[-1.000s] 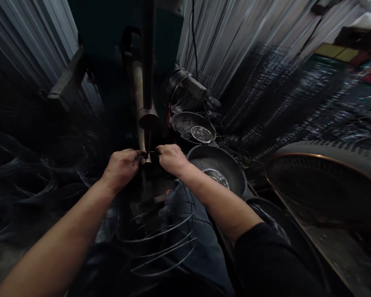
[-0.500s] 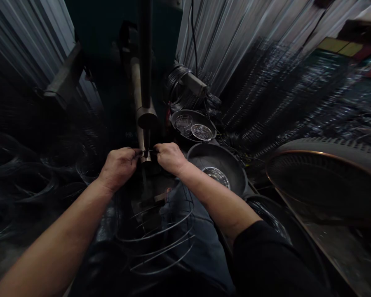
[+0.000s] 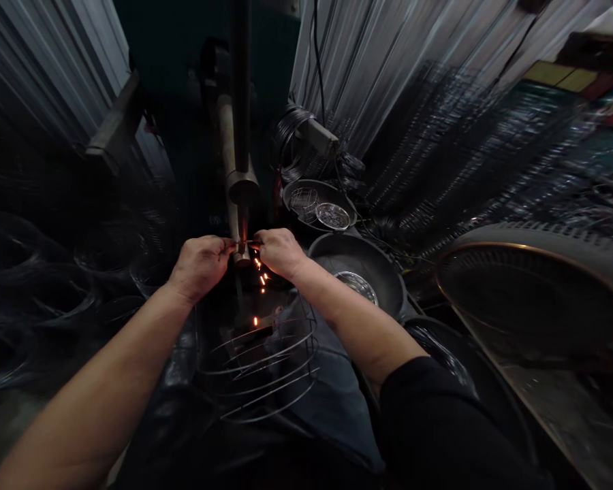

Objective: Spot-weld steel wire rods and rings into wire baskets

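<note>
My left hand [image 3: 199,265] is closed in a pinch just left of the spot welder's lower electrode [image 3: 242,258]. Opposite it, my right hand [image 3: 280,253] pinches on the right side. Between the fingertips a thin wire spans the electrode gap; dark and small, its ends are hidden in the fingers. From above, the upper electrode [image 3: 242,221] reaches down to the wire and glows orange near its tip. Orange sparks [image 3: 263,279] drop beneath my right hand. Below both hands a round wire cage [image 3: 265,371] hangs over my lap; whether the pinched wire belongs to it I cannot tell.
At the right stand a dark pan with a shiny dish [image 3: 333,216] in it and a second round pan [image 3: 378,255] with a metal ring. A large round fan-like guard [image 3: 536,286] is farther right. Wire coils [image 3: 296,136] lie behind; stacked wire rings fill the left.
The electrode tip now glows and sparks fall, where before there were none. Both hands stay pinched at the electrodes, and the wire cage has shifted slightly.
</note>
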The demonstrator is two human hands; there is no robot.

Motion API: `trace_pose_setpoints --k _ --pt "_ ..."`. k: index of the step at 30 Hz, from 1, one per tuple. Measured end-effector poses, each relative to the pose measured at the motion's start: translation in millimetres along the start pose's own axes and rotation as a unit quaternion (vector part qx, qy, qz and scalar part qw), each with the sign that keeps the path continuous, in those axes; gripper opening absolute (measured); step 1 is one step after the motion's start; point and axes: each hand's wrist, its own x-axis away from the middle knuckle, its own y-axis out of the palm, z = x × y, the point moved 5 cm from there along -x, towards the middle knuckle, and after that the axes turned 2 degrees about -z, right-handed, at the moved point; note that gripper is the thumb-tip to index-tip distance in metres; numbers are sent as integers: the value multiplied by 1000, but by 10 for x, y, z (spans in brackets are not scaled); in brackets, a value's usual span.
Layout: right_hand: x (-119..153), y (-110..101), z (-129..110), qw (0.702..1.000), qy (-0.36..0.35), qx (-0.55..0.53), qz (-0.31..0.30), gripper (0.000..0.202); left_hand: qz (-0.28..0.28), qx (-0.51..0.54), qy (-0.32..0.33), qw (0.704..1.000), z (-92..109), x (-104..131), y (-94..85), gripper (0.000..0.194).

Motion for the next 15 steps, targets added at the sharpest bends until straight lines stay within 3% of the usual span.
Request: trace_pose_setpoints --k 3,6,8,10,15 --pt "42 -15 169 984 30 -176 21 17 23 173 -136 975 -133 164 -50 28" --pt "169 70 390 902 103 -418 31 34 76 360 -275 888 -254 425 -25 45" --pt "271 153 471 830 138 -539 44 42 111 423 -305 846 -265 541 4 46" --pt "351 223 490 778 156 -606 59 42 128 458 -309 824 -255 584 38 43" --pt "396 370 454 727 192 -657 48 39 126 497 -327 793 -343 578 127 41"
